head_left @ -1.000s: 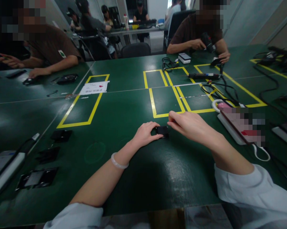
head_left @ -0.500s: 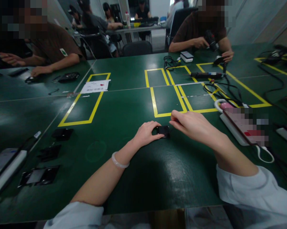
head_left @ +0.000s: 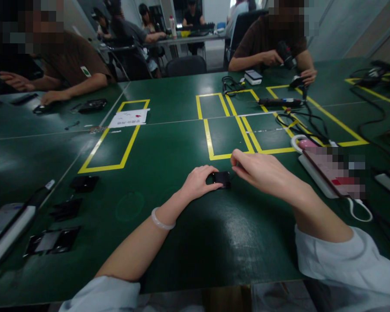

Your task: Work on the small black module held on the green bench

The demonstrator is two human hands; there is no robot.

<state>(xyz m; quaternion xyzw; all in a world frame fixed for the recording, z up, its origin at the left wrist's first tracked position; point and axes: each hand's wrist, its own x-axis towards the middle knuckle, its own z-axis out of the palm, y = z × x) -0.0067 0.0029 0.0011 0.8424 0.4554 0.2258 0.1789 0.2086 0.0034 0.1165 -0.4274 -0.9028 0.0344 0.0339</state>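
A small black rectangular part (head_left: 221, 178) lies on the green table (head_left: 182, 242) in front of me. My left hand (head_left: 198, 182) curls around its left end and holds it down. My right hand (head_left: 262, 172) hovers just right of the part, fingers pinched together at the tip near its upper right corner; whether something small sits between those fingertips cannot be made out. A pale bangle circles my left wrist.
Yellow tape rectangles (head_left: 225, 134) mark the table beyond my hands. Several black parts (head_left: 83, 183) lie at the left. A white power strip (head_left: 324, 175) and tangled cables (head_left: 298, 123) sit to the right. Other people work at the far side.
My right hand has shifted slightly right and lifted a little from the black part. The left hand keeps its hold.
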